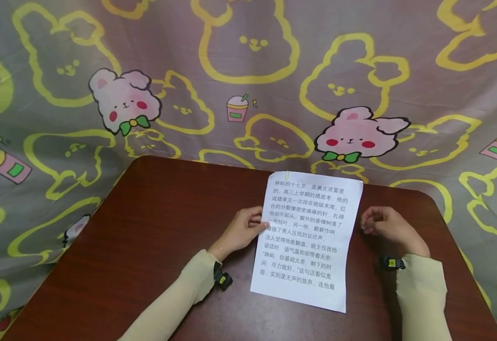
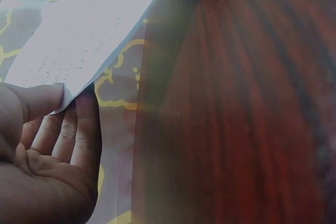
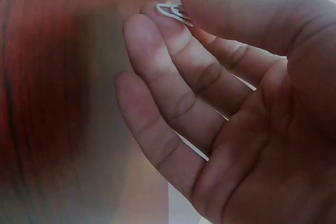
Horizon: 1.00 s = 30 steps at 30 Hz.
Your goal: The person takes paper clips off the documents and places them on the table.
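Note:
A white sheet of paper (image 1: 305, 246) printed with Chinese text is held up over the table, its lower end toward me. My left hand (image 1: 240, 231) pinches its left edge, thumb on the printed face and the other fingers behind, as the left wrist view shows. A yellow paper clip (image 1: 287, 175) sits on the sheet's top edge near the left corner. Apart from the sheet, to its right, is my right hand (image 1: 392, 230). Between its thumb and fingertips it pinches a small white paper clip (image 3: 172, 12), seen in the right wrist view.
The dark reddish-brown table (image 1: 146, 227) has rounded far corners. Behind it and at both sides hangs a grey cloth (image 1: 180, 42) with yellow bear outlines and pink rabbit faces, close to the far edge.

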{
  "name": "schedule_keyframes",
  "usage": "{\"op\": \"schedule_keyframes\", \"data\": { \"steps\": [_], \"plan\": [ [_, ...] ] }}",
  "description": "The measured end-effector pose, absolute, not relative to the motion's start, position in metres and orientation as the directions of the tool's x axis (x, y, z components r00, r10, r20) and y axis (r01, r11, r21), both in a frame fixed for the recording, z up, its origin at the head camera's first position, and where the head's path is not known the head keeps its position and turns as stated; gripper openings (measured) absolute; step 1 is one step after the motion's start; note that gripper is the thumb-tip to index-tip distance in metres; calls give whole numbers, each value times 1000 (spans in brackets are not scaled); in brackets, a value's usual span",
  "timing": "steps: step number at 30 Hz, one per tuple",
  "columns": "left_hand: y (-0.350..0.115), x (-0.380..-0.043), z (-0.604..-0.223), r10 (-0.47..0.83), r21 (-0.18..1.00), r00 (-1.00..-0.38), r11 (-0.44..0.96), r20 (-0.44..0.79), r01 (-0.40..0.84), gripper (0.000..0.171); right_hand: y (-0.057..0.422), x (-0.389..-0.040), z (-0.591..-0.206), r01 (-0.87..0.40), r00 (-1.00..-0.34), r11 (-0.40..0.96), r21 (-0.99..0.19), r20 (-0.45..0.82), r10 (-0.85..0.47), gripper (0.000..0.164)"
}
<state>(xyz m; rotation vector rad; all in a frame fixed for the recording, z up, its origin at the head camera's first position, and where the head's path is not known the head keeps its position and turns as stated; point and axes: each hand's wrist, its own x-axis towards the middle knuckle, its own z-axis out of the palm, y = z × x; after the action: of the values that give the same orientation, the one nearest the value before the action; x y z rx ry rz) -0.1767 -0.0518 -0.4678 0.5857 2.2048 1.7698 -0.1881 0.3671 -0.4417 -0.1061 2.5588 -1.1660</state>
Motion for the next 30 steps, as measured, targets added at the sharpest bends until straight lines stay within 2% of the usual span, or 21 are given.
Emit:
{"op": "schedule_keyframes", "data": {
  "steps": [9,21,30],
  "plan": [
    [-51,-178,-470,459,972,-887,183,51,151,32,370,-191,-447,79,-931,714,-696,-307,-197,9],
    [-51,-177,-469,457,970,-888,189,53,155,31,370,-190,-445,106,-919,768,-632,-358,-167,15],
    [-51,-177,-469,451,970,-891,192,51,152,31,371,-188,-445,113,-910,772,-626,-377,-172,14]
  ]
}}
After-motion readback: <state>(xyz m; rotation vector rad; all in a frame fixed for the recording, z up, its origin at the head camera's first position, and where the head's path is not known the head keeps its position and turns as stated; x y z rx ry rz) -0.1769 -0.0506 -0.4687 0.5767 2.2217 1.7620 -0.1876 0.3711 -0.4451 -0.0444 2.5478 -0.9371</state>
